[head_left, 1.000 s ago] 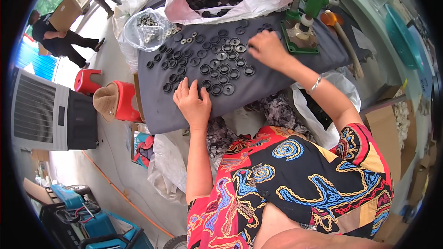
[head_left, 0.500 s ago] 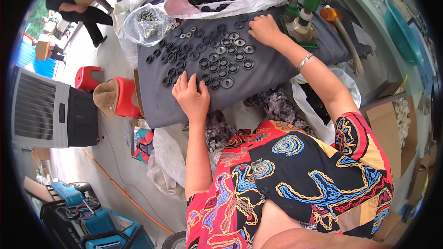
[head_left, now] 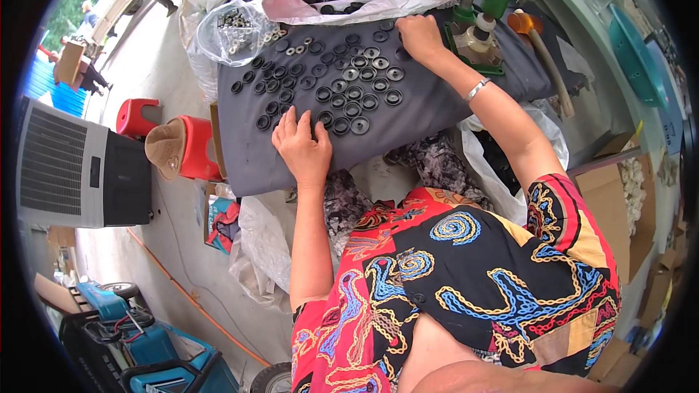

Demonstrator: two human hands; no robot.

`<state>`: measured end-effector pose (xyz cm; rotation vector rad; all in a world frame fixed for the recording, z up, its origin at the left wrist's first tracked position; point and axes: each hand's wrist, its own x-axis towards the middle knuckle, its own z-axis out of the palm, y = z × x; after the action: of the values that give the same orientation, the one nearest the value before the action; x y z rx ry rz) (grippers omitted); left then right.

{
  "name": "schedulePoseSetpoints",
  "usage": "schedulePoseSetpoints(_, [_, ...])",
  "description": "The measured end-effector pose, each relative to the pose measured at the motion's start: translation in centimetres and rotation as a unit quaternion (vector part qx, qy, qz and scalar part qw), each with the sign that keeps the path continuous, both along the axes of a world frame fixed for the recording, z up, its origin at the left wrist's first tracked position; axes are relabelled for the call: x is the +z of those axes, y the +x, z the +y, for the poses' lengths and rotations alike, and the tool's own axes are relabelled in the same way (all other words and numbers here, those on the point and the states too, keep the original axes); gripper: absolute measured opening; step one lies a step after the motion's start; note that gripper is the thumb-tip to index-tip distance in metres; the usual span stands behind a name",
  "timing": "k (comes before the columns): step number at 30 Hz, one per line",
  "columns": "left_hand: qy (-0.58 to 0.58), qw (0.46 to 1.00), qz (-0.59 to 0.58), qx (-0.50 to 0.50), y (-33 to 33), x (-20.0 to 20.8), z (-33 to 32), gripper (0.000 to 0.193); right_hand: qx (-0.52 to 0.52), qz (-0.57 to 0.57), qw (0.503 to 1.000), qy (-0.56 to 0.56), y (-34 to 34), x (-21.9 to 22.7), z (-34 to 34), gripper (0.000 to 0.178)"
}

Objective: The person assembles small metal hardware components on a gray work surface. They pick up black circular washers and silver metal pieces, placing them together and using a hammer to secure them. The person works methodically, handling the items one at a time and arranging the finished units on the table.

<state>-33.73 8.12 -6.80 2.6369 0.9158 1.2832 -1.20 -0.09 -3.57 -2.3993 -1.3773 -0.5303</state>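
Note:
On a dark grey cloth-covered table (head_left: 251, 167) lie many round black plastic caps (head_left: 352, 93), several of them set close together with their rimmed, hollow side up. My left hand (head_left: 303, 151) rests at the near edge of these caps, fingers spread and holding nothing. Farther off to the right, my right hand (head_left: 422, 40) is bent downward with its fingers drawn together. Their tips are mostly hidden, so what they hold cannot be made out. A single dark disc (head_left: 402, 54) lies just beside that hand's near side.
A white sack (head_left: 364, 11) of black discs sits at the far edge, beside a clear bag (head_left: 231, 36) of small metal parts. A green hand press (head_left: 480, 36) and an orange-headed mallet (head_left: 535, 33) stand right. Red stools (head_left: 198, 149) and an air cooler (head_left: 65, 167) are left.
My right hand has shifted slightly away and to the right, and its fingers have drawn in. The dark disc beside it now shows. A person at the upper left has moved mostly out of view.

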Motion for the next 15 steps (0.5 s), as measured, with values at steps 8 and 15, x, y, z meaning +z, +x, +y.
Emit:
schedulePoseSetpoints(8, [-0.001,1.000,-0.001,0.006,-0.1,-0.1,-0.1,0.028,0.105,0.205,0.971,0.067,-2.0,0.9,-3.9,0.015])
schedulePoseSetpoints(15, [-0.002,1.000,0.009,-0.002,-0.1,0.2,-0.2,0.028,0.075,0.152,0.982,0.079,-5.0,-0.2,-8.3,0.012])
